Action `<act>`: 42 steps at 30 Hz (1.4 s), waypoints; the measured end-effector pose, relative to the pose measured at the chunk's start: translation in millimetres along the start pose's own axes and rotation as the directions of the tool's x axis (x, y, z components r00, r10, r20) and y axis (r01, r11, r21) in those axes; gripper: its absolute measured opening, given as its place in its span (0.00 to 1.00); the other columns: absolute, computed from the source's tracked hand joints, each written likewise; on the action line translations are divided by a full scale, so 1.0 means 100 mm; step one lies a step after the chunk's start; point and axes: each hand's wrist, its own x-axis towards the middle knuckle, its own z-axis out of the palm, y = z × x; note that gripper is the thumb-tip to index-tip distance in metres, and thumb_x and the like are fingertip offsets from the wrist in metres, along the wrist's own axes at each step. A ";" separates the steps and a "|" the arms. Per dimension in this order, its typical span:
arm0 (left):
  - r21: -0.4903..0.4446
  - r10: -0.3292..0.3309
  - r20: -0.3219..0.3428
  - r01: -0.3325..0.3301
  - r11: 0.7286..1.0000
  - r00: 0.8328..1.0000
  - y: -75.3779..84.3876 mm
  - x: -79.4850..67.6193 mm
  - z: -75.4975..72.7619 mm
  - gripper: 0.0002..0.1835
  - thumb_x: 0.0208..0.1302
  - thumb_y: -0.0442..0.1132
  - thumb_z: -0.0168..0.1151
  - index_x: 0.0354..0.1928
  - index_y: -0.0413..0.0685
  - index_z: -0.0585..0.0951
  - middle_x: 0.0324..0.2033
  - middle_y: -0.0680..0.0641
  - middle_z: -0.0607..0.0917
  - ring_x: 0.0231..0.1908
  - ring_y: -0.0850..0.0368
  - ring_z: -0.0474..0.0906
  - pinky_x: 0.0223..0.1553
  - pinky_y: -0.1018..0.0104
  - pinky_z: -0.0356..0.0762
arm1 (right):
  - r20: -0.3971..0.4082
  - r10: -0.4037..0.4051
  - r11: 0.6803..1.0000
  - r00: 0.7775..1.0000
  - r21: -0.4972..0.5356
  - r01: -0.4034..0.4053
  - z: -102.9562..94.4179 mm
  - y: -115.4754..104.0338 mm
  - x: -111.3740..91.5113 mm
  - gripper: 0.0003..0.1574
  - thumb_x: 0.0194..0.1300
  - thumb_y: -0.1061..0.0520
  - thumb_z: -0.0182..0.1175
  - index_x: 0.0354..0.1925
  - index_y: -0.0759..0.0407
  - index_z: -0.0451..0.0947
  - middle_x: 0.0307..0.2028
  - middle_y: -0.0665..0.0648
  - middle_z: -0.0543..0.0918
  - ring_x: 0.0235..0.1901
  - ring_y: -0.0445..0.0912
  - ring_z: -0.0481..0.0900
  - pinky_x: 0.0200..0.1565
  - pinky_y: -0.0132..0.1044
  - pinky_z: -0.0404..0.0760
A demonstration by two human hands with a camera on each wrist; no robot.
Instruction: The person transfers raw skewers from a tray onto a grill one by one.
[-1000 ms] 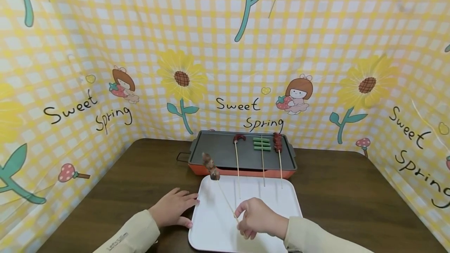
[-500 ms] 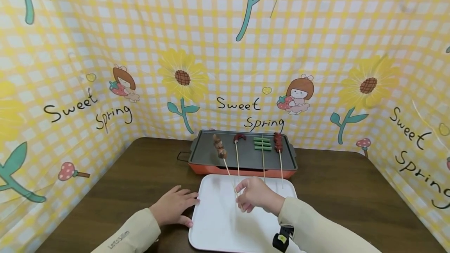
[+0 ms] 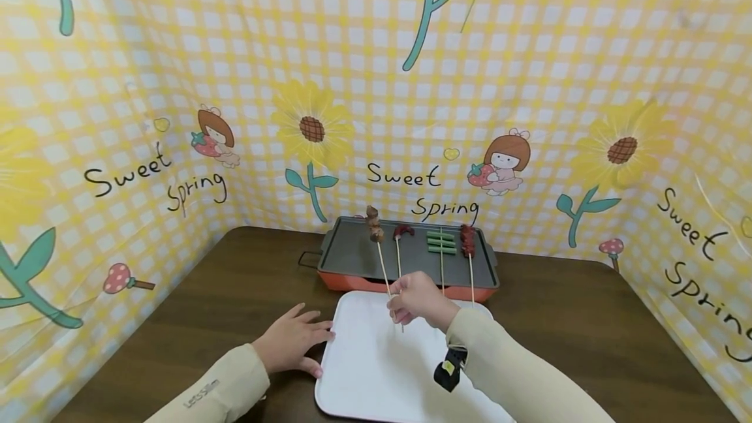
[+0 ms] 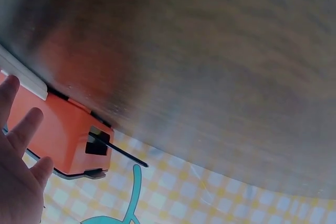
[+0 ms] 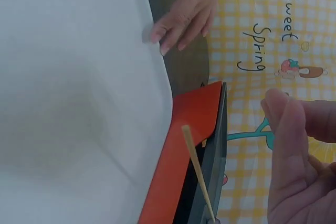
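Note:
My right hand [image 3: 417, 297] pinches the stick of a brown meat skewer [image 3: 375, 226] between thumb and fingers. The meat end points away, tilted, over the left part of the orange-sided grill [image 3: 346, 260]; whether it touches the grey plate I cannot tell. In the right wrist view that hand [image 5: 299, 156] shows pinched fingertips. My left hand [image 3: 294, 339] lies with spread fingers at the left edge of a white tray [image 3: 364, 377], fingertips and thumb touching its rim. The left wrist view shows part of that hand [image 4: 21, 156] beside the tray.
On the grill lie a skewer with a curved dark red piece [image 3: 403, 232], a green vegetable skewer [image 3: 440, 241] and a red meat skewer [image 3: 467, 241]. Their sticks overhang toward the tray. A wire handle [image 3: 308, 258] juts left. Patterned cloth [image 3: 399, 116] closes off the back and sides.
My right hand has moved forward, carrying the brown meat skewer from above the tray to over the grill's left part. The left hand has stayed at the tray's edge.

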 end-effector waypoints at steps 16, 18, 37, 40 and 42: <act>-0.050 -0.009 0.004 0.009 0.999 1.000 0.00 -0.03 0.03 0.36 0.51 0.70 0.56 0.54 0.55 0.81 0.56 0.51 0.80 0.56 0.46 0.74 0.58 0.43 0.65 | -0.058 0.042 0.995 0.997 0.093 -0.037 -0.01 -0.15 0.32 0.11 0.61 0.69 0.59 0.43 0.75 0.76 0.31 0.67 0.84 0.19 0.43 0.79 0.29 0.37 0.83; -0.050 -0.003 -0.007 0.002 0.999 1.000 0.00 -0.03 0.04 0.36 0.51 0.70 0.56 0.54 0.55 0.81 0.56 0.51 0.80 0.56 0.45 0.74 0.58 0.43 0.65 | -0.054 0.048 0.995 0.997 0.094 -0.043 0.00 -0.14 0.33 0.12 0.61 0.69 0.60 0.43 0.75 0.77 0.32 0.68 0.84 0.19 0.43 0.79 0.29 0.37 0.83; -0.087 -0.016 0.023 0.018 0.996 1.000 0.03 -0.02 0.00 0.37 0.52 0.69 0.57 0.57 0.53 0.80 0.57 0.52 0.79 0.57 0.45 0.73 0.59 0.42 0.64 | -0.057 0.073 0.997 0.996 0.011 -0.073 0.07 -0.10 0.32 0.06 0.59 0.71 0.60 0.37 0.74 0.78 0.21 0.60 0.82 0.17 0.43 0.78 0.26 0.36 0.82; -0.084 -0.016 0.018 0.018 0.996 1.000 0.02 -0.03 0.00 0.37 0.52 0.69 0.57 0.57 0.53 0.80 0.57 0.52 0.79 0.57 0.45 0.73 0.58 0.43 0.65 | -0.045 0.073 0.997 0.996 0.011 -0.072 0.07 -0.09 0.32 0.02 0.59 0.71 0.60 0.33 0.72 0.78 0.19 0.58 0.81 0.16 0.42 0.77 0.25 0.35 0.82; -0.085 -0.014 0.013 0.016 0.996 1.000 0.02 -0.03 0.00 0.37 0.52 0.69 0.57 0.57 0.54 0.80 0.57 0.52 0.79 0.57 0.45 0.73 0.58 0.43 0.65 | -0.041 0.075 0.997 0.996 0.013 -0.075 0.08 -0.08 0.32 0.01 0.59 0.71 0.60 0.31 0.71 0.78 0.18 0.57 0.80 0.15 0.42 0.77 0.24 0.34 0.81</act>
